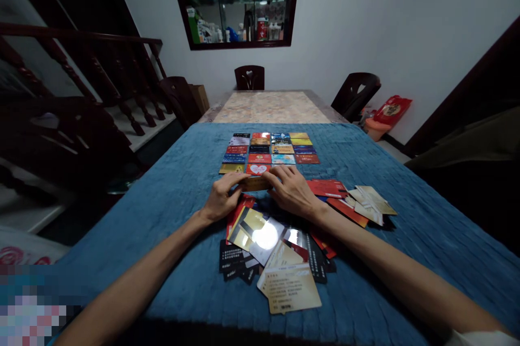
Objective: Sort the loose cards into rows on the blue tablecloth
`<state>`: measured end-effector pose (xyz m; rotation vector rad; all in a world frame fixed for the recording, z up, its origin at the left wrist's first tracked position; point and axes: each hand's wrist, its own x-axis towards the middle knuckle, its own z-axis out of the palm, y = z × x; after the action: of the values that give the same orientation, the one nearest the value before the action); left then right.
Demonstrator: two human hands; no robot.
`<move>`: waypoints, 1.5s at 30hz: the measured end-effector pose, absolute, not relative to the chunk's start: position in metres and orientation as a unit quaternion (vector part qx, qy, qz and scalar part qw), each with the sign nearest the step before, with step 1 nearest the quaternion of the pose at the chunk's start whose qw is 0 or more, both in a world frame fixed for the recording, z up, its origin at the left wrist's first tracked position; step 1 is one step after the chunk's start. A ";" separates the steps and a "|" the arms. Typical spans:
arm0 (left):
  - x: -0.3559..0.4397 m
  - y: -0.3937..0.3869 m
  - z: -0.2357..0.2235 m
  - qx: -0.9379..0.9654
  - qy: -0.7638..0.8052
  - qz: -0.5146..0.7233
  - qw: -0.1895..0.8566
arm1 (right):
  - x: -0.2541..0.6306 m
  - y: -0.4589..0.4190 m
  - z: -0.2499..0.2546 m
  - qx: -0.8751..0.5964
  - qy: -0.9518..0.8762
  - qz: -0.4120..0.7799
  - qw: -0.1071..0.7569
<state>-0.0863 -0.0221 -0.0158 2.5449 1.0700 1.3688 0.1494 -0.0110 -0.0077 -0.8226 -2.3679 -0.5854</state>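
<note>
My left hand [221, 197] and my right hand [291, 190] meet above the near side of a grid of cards. Between them they pinch a gold-brown plastic card [255, 184] by its two ends, tilted up towards me. Just beyond lies the grid, several rows of colourful cards, among them a red card with a white heart [258, 169]. Nearer to me, below the hands, spreads a loose overlapping pile of gold, silver, black and red cards, with a gold card [294, 289] in front. My right forearm passes over the pile's right side.
More loose cards lie to the right, with a red card [327, 188] and a pale gold card [376, 200] among them. A blue cloth [170, 189] covers the near table; bare patterned tabletop [276, 106] shows beyond. Dark chairs [249, 77] stand around it.
</note>
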 end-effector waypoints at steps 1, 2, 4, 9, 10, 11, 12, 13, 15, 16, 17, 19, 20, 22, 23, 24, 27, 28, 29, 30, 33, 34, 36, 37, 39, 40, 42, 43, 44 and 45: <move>-0.086 -0.022 -0.016 0.824 0.349 0.445 0.032 | 0.149 -0.011 -0.008 -0.305 -0.881 -0.225 0.283; -0.087 -0.022 -0.015 0.823 0.350 0.445 0.033 | 0.149 -0.011 -0.008 -0.305 -0.879 -0.230 0.285; -0.087 -0.022 -0.015 0.822 0.354 0.446 0.033 | 0.149 -0.011 -0.009 -0.309 -0.875 -0.235 0.288; -0.086 -0.022 -0.014 0.821 0.344 0.455 0.029 | 0.149 -0.010 -0.012 -0.321 -0.869 -0.232 0.297; -0.085 -0.022 -0.014 0.821 0.345 0.454 0.029 | 0.149 -0.010 -0.012 -0.321 -0.869 -0.228 0.299; -0.085 -0.022 -0.014 0.822 0.347 0.451 0.030 | 0.149 -0.010 -0.012 -0.321 -0.870 -0.223 0.301; -0.085 -0.022 -0.014 0.822 0.350 0.447 0.030 | 0.149 -0.010 -0.012 -0.322 -0.870 -0.218 0.303; -0.085 -0.022 -0.014 0.822 0.354 0.444 0.031 | 0.149 -0.010 -0.012 -0.323 -0.871 -0.214 0.303; -0.084 -0.022 -0.015 0.820 0.360 0.444 0.029 | 0.150 -0.011 -0.011 -0.327 -0.872 -0.207 0.299; -0.084 -0.022 -0.016 0.818 0.363 0.446 0.029 | 0.150 -0.011 -0.011 -0.329 -0.873 -0.204 0.297; -0.084 -0.022 -0.017 0.815 0.366 0.448 0.028 | 0.150 -0.011 -0.011 -0.330 -0.873 -0.202 0.296; -0.084 -0.022 -0.018 0.815 0.369 0.445 0.025 | 0.151 -0.010 -0.010 -0.331 -0.873 -0.203 0.295; -0.084 -0.021 -0.018 0.819 0.367 0.440 0.022 | 0.151 -0.010 -0.010 -0.332 -0.872 -0.206 0.296; -0.085 -0.021 -0.019 0.833 0.356 0.423 0.013 | 0.152 -0.009 -0.010 -0.333 -0.871 -0.210 0.294; -0.085 -0.021 -0.019 0.840 0.350 0.414 0.009 | 0.153 -0.008 -0.009 -0.333 -0.871 -0.211 0.292; -0.085 -0.021 -0.018 0.847 0.348 0.402 0.006 | 0.154 -0.008 -0.008 -0.334 -0.872 -0.211 0.289; -0.085 -0.020 -0.016 0.860 0.354 0.369 -0.007 | 0.156 -0.006 -0.006 -0.336 -0.873 -0.217 0.281; -0.084 -0.019 -0.016 0.862 0.357 0.360 -0.013 | 0.156 -0.006 -0.005 -0.335 -0.872 -0.218 0.281; -0.084 -0.019 -0.015 0.864 0.359 0.351 -0.021 | 0.157 -0.005 -0.005 -0.336 -0.872 -0.218 0.282; -0.083 -0.018 -0.013 0.867 0.360 0.344 -0.029 | 0.157 -0.004 -0.004 -0.337 -0.872 -0.216 0.283; -0.082 -0.013 -0.010 0.874 0.354 0.328 -0.052 | 0.159 -0.001 -0.003 -0.348 -0.870 -0.207 0.281; -0.082 -0.010 -0.008 0.877 0.351 0.324 -0.057 | 0.159 0.000 -0.002 -0.352 -0.870 -0.203 0.278; -0.082 -0.004 -0.005 0.882 0.344 0.317 -0.060 | 0.161 0.004 -0.001 -0.356 -0.873 -0.192 0.272; -0.082 -0.001 -0.003 0.885 0.340 0.312 -0.061 | 0.161 0.007 0.000 -0.356 -0.875 -0.187 0.269; -0.082 0.007 0.000 0.891 0.337 0.298 -0.065 | 0.163 0.013 0.001 -0.355 -0.879 -0.177 0.263; -0.082 0.011 0.001 0.893 0.336 0.291 -0.069 | 0.164 0.017 0.002 -0.355 -0.881 -0.173 0.260; -0.081 0.020 0.004 0.896 0.339 0.276 -0.077 | 0.166 0.027 0.003 -0.355 -0.883 -0.167 0.257; -0.080 0.025 0.005 0.897 0.341 0.270 -0.080 | 0.167 0.032 0.004 -0.355 -0.884 -0.164 0.256; -0.080 0.030 0.006 0.897 0.343 0.265 -0.082 | 0.167 0.038 0.005 -0.354 -0.885 -0.160 0.255; -0.079 0.035 0.007 0.898 0.344 0.260 -0.085 | 0.168 0.043 0.006 -0.352 -0.887 -0.156 0.255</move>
<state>-0.0795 0.0355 0.0071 2.9853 1.1437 0.8650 0.1676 0.0432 0.0056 -0.9550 -2.4096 -0.4229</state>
